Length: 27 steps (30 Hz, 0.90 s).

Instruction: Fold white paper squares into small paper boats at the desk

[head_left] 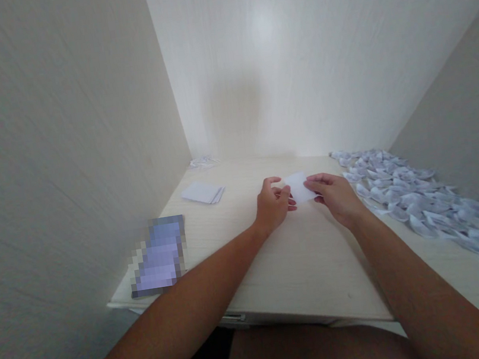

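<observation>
A small white sheet of paper (298, 187) is stretched between my two hands, just above the table. My left hand (272, 203) pinches its left edge between thumb and fingers. On the opposite edge, my right hand (332, 194) grips the sheet with the thumb on top and fingers beneath. Left of my hands lies a short stack of white paper sheets (200, 192), slightly fanned. To the right, many folded white paper pieces (417, 195) overlap in a long band.
The pale table (254, 279) fits between walls on the left, back and right. A blurred-out phone (159, 256) lies near the left front edge. Some white paper bits (203, 162) sit in the back left corner. My legs are under the front edge.
</observation>
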Tool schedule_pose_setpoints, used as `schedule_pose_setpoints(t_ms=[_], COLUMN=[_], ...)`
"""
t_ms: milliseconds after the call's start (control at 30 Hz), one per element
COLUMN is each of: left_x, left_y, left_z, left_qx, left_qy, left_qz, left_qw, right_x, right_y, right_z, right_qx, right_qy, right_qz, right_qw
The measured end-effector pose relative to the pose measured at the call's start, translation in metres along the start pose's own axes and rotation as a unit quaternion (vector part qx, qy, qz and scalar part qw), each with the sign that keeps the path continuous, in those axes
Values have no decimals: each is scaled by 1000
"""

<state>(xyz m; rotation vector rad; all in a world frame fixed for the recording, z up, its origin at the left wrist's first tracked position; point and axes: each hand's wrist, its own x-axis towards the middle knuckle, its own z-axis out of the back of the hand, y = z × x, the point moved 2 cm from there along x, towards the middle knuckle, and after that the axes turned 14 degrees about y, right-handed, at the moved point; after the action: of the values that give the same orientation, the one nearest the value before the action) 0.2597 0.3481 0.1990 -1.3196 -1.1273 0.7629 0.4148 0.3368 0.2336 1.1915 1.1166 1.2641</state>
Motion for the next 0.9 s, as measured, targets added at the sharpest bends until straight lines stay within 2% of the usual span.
schedule_pose_setpoints(t_ms=[67, 133, 233, 333, 600, 900], left_x=[-2, -4, -7, -9, -8, -7], left_y=[-4, -8, -13, -18, -22, -23], left_z=[2, 3, 5, 6, 10, 10], left_qx=[3, 59, 162, 211, 205, 222], left_qy=[10, 34, 51, 44, 45, 57], left_qz=[-35, -70, -108, -127, -185, -225], left_qw=[999, 995, 980, 968, 960, 947], right_x=[0, -1, -3, -4, -3, -1], right_y=[0, 0, 2, 4, 4, 3], right_z=[0, 0, -2, -5, -5, -3], right_qx=[34, 64, 91, 101, 121, 175], right_qy=[-27, -37, -23, 8, 39, 59], right_qz=[-8, -12, -3, 5, 8, -22], right_qw=[999, 997, 996, 995, 992, 982])
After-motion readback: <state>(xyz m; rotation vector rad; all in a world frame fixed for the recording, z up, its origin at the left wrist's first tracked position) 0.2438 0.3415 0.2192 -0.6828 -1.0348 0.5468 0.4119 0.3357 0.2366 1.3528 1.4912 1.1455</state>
